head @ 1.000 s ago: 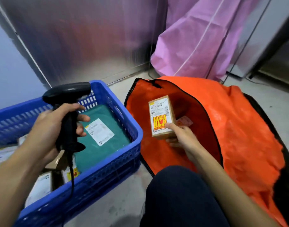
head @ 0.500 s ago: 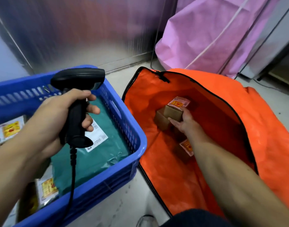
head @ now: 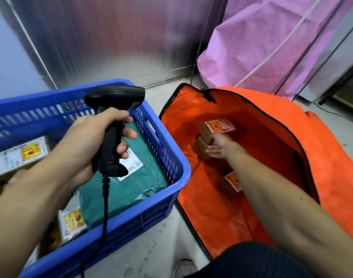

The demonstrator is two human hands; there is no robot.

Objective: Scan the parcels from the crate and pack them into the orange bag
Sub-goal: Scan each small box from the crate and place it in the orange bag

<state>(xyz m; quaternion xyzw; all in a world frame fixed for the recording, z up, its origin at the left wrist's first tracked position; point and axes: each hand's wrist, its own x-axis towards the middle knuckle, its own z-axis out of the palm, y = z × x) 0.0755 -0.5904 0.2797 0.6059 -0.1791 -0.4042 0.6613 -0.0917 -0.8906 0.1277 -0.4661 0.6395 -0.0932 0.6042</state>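
One crate [head: 41,103], one orange bag [head: 331,167], grey floor [head: 151,257], metal wall [head: 111,37] behind.

Straight ahead of you stands a shiny metal wall [head: 111,41] with fine upright ribbing, and it catches a reddish and purple sheen. A dark strip edges it on your left, with a plain pale blue-grey wall [head: 9,57] beyond. The floor [head: 151,247] under you is pale grey concrete, scuffed and spotted. At your far right a crumpled pink plastic sheet [head: 261,47] reaches the floor, with a white cord [head: 271,51] slanting across it. Beside it stands a grey cabinet [head: 343,57], and a thin black cable [head: 331,112] lies on the floor nearby.
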